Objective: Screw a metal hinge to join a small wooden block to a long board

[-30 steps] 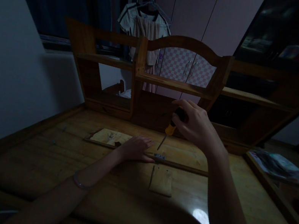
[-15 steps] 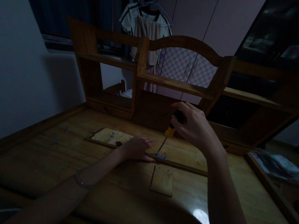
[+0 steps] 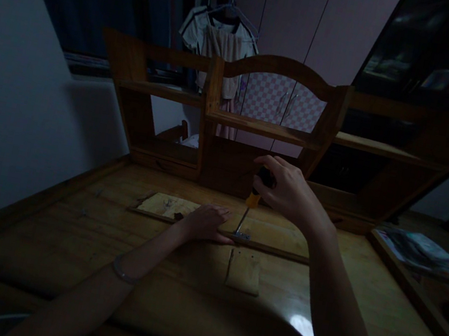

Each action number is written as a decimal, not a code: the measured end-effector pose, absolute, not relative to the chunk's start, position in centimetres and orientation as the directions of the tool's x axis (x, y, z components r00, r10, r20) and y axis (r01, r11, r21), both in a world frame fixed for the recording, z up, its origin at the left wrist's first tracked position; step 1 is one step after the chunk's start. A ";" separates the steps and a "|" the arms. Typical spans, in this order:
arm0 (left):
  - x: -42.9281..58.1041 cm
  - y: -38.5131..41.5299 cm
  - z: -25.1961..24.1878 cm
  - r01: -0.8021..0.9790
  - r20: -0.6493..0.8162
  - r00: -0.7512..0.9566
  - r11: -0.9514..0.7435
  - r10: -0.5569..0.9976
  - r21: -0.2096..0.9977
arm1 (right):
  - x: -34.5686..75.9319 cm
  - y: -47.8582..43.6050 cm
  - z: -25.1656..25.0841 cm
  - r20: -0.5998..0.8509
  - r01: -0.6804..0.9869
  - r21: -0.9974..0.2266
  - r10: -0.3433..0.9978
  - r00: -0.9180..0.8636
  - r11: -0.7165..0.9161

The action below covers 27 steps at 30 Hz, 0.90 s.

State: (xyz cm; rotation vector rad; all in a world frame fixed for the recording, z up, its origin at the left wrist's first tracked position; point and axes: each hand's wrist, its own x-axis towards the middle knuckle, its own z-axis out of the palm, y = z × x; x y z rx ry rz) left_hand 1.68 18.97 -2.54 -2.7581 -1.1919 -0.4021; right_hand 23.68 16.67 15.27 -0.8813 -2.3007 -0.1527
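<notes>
My right hand (image 3: 287, 193) is closed around the black top of a screwdriver (image 3: 250, 202) with an orange collar. Its tip rests on a small metal hinge (image 3: 241, 234) at the edge of a flat wooden board (image 3: 277, 236) lying on the desk (image 3: 63, 244). My left hand (image 3: 204, 222) lies flat on that board just left of the hinge, fingers stretched out, pressing the wood. A bracelet circles my left wrist.
A wooden hutch with shelves (image 3: 266, 126) stands at the back of the desk. A small pale wooden piece (image 3: 244, 271) lies in front of the hinge. Papers (image 3: 419, 248) lie at the right. Clothes (image 3: 221, 40) hang behind the hutch. A wall runs along the left.
My right hand has come down slightly and the screwdriver has stood more upright, its tip settling onto the hinge. My left hand has stayed in place.
</notes>
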 end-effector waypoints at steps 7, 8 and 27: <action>1.7 18.6 -2.1 0.715 0.312 0.658 -0.699 0.685 0.026 | 22.7 16.3 14.9 0.636 0.613 -0.114 0.531 -0.559 0.782; 1.8 18.5 -2.0 0.716 0.310 0.658 -0.698 0.686 0.027 | 22.6 16.2 14.9 0.631 0.614 -0.112 0.533 -0.563 0.781; 2.0 18.3 -1.6 0.707 0.322 0.666 -0.707 0.673 0.015 | 22.8 15.6 15.3 0.577 0.617 -0.138 0.569 -0.585 0.775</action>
